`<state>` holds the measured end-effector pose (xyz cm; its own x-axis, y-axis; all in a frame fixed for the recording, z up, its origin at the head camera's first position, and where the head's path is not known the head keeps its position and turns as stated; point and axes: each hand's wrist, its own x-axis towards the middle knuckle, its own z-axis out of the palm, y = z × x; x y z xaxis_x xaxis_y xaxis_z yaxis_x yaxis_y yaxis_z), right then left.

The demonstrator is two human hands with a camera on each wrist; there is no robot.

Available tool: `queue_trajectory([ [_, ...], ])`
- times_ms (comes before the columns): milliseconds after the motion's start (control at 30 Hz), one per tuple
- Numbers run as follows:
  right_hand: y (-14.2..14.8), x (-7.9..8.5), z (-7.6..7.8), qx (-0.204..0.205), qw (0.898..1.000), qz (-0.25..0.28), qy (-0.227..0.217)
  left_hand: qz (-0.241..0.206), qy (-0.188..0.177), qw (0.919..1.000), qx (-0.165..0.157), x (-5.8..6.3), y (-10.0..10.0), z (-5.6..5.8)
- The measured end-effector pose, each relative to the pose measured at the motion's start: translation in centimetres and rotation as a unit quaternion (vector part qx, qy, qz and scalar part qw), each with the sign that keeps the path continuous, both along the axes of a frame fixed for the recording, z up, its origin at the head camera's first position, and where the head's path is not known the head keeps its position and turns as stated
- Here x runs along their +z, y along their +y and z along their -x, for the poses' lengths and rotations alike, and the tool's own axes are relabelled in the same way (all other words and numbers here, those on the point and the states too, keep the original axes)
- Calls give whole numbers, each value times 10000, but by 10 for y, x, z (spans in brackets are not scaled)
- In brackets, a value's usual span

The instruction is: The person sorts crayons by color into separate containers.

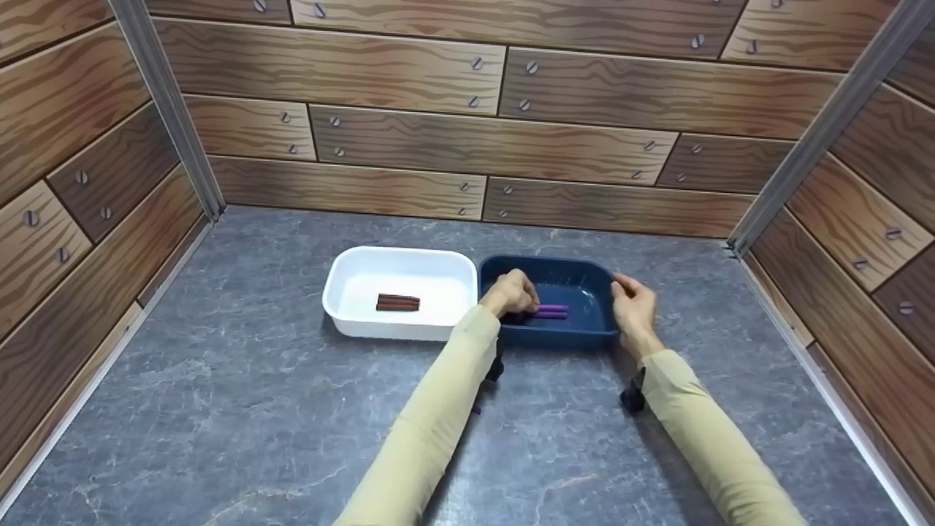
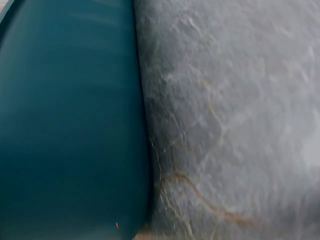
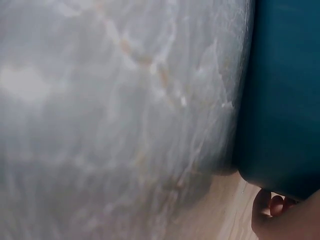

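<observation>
My left hand (image 1: 514, 291) reaches over the near left part of a dark blue plastic tub (image 1: 562, 340). Its fingers are bent, the fingertips pinching at the left end of slim purple sticks (image 1: 553, 310) that lie side by side on the tub's floor. The right hand (image 1: 635, 303) grips the tub's right end, thumb at the rim and fingers down the outside. In the right wrist view, curled fingers (image 3: 262, 210) show beside the tub's teal-looking wall (image 3: 285, 100). Only that wall (image 2: 70, 115) and the tabletop appear in the left wrist view; the left hand is out of it.
A white tub (image 1: 398, 330) stands against the blue tub's left side, with several short dark brown sticks (image 1: 398, 302) lying together in it. A small dark thing (image 1: 475, 410) peeks out beside the left sleeve. Wood-patterned walls (image 1: 409, 131) enclose the grey marbled tabletop (image 1: 241, 380).
</observation>
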<state>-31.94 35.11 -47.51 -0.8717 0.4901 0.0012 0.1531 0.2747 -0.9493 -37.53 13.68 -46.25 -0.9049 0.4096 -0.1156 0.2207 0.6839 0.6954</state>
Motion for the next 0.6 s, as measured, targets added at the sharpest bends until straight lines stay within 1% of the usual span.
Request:
queue_trajectory([
  [133, 0, 0, 0, 13, 10000, -24, 32, 110, 27, 9999, -57, 0, 0, 0],
  [233, 0, 0, 0, 13, 10000, -20, 69, 146, 82, 9998, -129, 1, 1, 0],
  [367, 0, 0, 0, -9, 9999, 25, 108, 150, 58, 9997, -191, 0, 2, 0],
  [600, -1, -1, 0, 6, 9999, 37, 118, 253, 76, 9994, -220, -1, 1, 2],
])
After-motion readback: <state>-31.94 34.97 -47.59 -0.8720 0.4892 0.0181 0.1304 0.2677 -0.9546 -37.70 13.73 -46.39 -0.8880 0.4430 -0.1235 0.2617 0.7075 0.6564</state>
